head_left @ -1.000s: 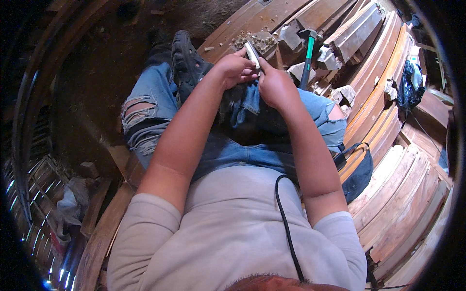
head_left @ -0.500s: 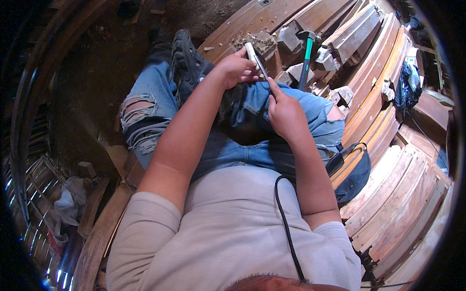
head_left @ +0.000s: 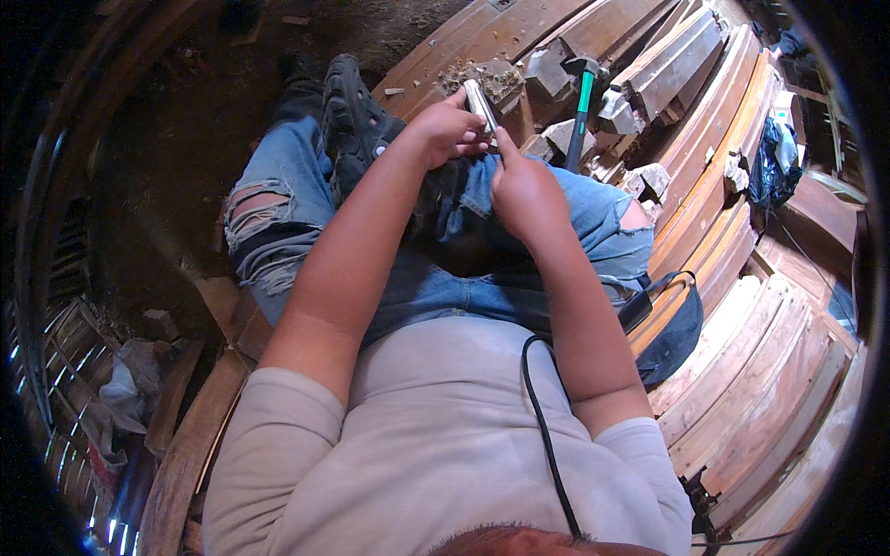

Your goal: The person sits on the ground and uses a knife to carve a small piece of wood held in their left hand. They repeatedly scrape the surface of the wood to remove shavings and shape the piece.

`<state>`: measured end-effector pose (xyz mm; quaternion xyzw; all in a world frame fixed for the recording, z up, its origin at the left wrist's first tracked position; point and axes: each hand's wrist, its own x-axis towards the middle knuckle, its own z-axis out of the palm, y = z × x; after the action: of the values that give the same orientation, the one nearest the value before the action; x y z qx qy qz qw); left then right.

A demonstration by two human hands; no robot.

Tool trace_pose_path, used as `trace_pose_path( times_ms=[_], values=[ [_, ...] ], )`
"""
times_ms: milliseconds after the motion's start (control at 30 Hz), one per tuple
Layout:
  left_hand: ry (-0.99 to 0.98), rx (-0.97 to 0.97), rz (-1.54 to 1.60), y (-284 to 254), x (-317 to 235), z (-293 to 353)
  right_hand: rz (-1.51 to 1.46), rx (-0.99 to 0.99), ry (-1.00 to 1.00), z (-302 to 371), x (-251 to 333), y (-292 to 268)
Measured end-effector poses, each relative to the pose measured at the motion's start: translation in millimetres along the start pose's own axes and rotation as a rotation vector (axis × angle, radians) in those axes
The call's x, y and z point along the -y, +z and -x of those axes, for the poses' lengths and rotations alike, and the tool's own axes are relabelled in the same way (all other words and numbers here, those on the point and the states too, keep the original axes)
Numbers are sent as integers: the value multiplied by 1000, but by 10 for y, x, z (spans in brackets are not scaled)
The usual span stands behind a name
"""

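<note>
Between the fingers of my left hand is a small pale piece of wood, pointing up and away from me. My right hand is closed round a tool whose handle is hidden in the palm, with the index finger stretched along it. The tool's narrow metal blade lies against the right side of the pale piece. Both hands are above my bent leg in torn blue jeans. A hammer with a green and black handle rests just beyond that knee.
Beyond my hands lie wood shavings and grey blocks on brown boards. Long stacked planks curve along the right, with a dark blue cap beside my thigh. A black plastic bag sits at far right.
My right hand has moved forward and slightly left, sliding the blade further along the pale piece. My left hand stays nearly in place. The whole view has shifted a little.
</note>
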<state>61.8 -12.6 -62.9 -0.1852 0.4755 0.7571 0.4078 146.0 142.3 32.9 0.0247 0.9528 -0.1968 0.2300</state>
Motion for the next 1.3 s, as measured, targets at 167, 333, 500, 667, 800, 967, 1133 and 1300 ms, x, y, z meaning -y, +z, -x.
trace_pose_path(
  times_ms=[167, 333, 500, 667, 800, 967, 1133, 1300],
  values=[
    [15, -61, -56, 18, 46, -46, 4, -40, -34, -355, 22, 12],
    [3, -61, -46, 9, 31, -48, -73, -40, -43, -244, -154, 34],
    [3, -45, -7, 31, 31, -19, -96, -4, -48, 121, -217, -70],
    [10, -55, -29, 29, 19, 1, -140, 28, -28, 283, -201, -131],
    [5, -49, -10, 22, 31, -38, -174, -27, -69, 200, -250, -19],
    [-18, -20, -28, -7, 9, -44, -110, 3, -32, -34, -162, 33],
    [-8, -46, 22, -12, 61, -61, -104, -44, -62, -357, -103, 71],
    [-12, -49, -56, 38, -10, 39, -116, -17, -55, -310, -135, 41]
  ],
)
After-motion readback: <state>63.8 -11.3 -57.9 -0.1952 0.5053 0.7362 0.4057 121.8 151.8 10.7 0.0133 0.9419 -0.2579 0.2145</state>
